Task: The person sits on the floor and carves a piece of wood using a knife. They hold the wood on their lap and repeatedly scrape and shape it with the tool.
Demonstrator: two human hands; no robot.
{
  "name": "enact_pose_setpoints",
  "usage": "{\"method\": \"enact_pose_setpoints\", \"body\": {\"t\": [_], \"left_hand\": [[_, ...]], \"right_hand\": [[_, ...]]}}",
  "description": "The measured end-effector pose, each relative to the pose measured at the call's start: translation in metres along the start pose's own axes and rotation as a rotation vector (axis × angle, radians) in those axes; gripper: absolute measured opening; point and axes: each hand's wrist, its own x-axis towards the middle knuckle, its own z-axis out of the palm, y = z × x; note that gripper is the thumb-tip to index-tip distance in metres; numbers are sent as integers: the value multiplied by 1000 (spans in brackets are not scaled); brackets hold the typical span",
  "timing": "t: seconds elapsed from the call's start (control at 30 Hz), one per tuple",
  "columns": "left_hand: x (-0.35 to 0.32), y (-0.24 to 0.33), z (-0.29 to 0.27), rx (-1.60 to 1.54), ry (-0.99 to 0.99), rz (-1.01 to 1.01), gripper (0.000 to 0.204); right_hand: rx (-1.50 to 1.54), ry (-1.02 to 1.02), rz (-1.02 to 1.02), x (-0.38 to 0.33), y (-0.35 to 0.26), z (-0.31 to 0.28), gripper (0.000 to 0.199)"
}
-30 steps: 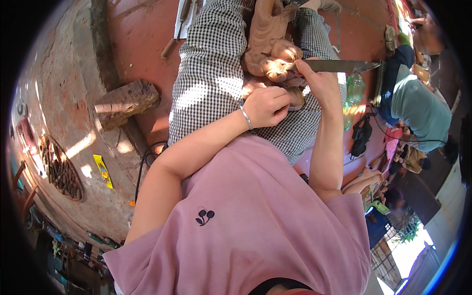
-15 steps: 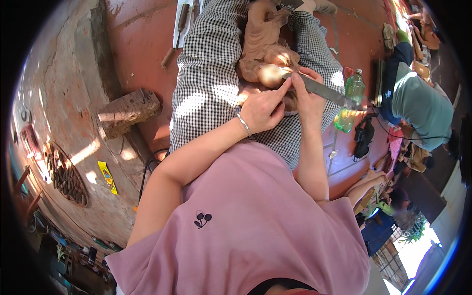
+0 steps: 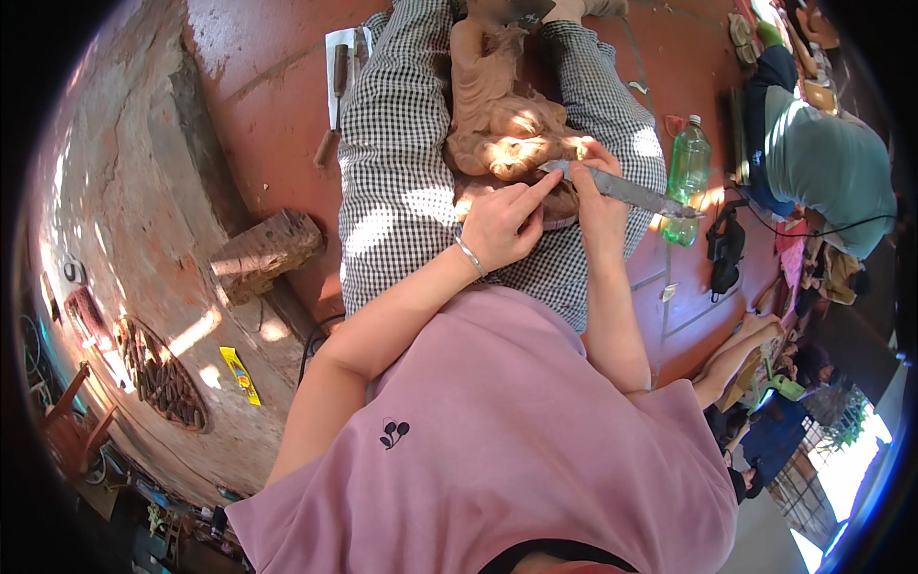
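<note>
A brown carved wooden figure (image 3: 497, 120) with draped folds lies between my thighs, its far end partly blurred. My right hand (image 3: 598, 196) is closed around a flat grey carving knife (image 3: 636, 193). Its pointed tip is close to the near end of the figure, while the other end sticks out to the right. My left hand (image 3: 504, 222), with a silver bracelet at the wrist, rests near the carving. Its index finger stretches to the knife tip and my right thumb; the thumb stands apart and the other fingers are bent, gripping nothing visible.
To the left, a wood block (image 3: 268, 251) sits by a ledge holding a basket of dark pieces (image 3: 158, 373) and a yellow packet (image 3: 239, 375). Wooden-handled tools (image 3: 335, 115) lie beside my left leg. A green bottle (image 3: 688, 167) and a black bag (image 3: 727, 251) are on the right, near another person (image 3: 827, 172).
The view has shifted slightly, so the surroundings sit differently. The knife tip and both hands are now a little nearer me relative to the figure, off its bright rounded part.
</note>
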Motion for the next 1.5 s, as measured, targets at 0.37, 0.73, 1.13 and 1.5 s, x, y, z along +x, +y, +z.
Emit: {"method": "enact_pose_setpoints", "body": {"t": [0.37, 0.73, 1.13, 1.5], "left_hand": [[4, 4, 5, 42, 40, -27, 68], [6, 5, 4, 45, -46, -35, 71], [1, 4, 5, 95, -49, -53, 77], [1, 5, 2, 93, -53, -47, 77]], "right_hand": [[443, 2, 122, -4, 3, 15, 25], [563, -44, 223, 2, 11, 5, 34], [521, -122, 229, 8, -6, 9, 47], [404, -134, 252, 15, -16, 2, 41]]}}
